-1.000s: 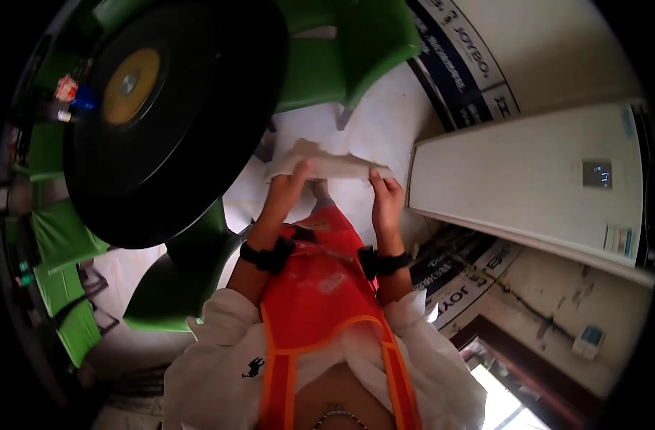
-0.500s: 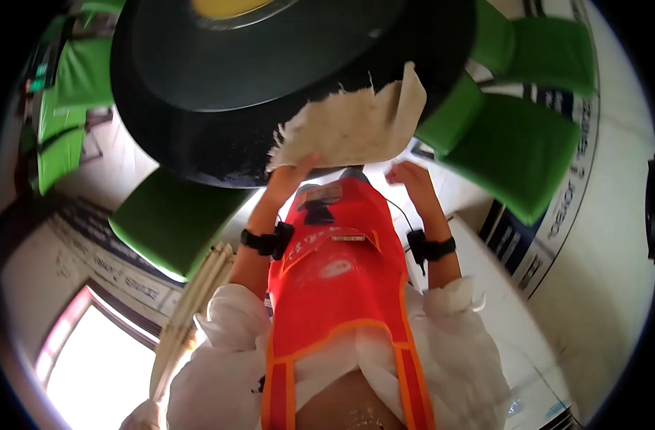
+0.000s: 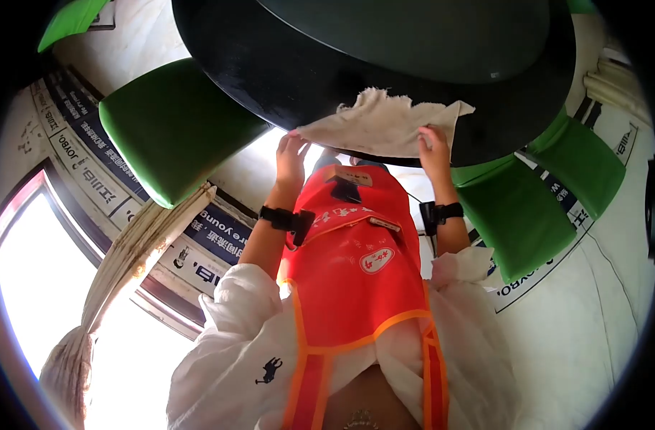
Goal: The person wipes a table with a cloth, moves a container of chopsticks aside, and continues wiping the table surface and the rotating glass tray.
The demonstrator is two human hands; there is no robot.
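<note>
A beige cloth [image 3: 392, 125] with frayed edges lies over the near rim of a round black table [image 3: 270, 79]. At the cloth's left corner, my left hand [image 3: 291, 159] pinches the fabric by the table edge. My right hand [image 3: 434, 152] is closed on the cloth near its right end, fingertips over the fabric. Part of the cloth beyond that hand stands up in a fold. Both wrists wear black straps with small devices.
Green chairs stand around the table: one chair [image 3: 177, 129] at the left, others [image 3: 517, 218] at the right. A gathered curtain [image 3: 119, 265] hangs beside a bright window at the lower left. A dark turntable [image 3: 428, 36] sits on the table.
The cloth has come down flatter onto the table rim. My right hand, earlier apart from it below the rim, now holds its right side. My left hand has moved to its left corner.
</note>
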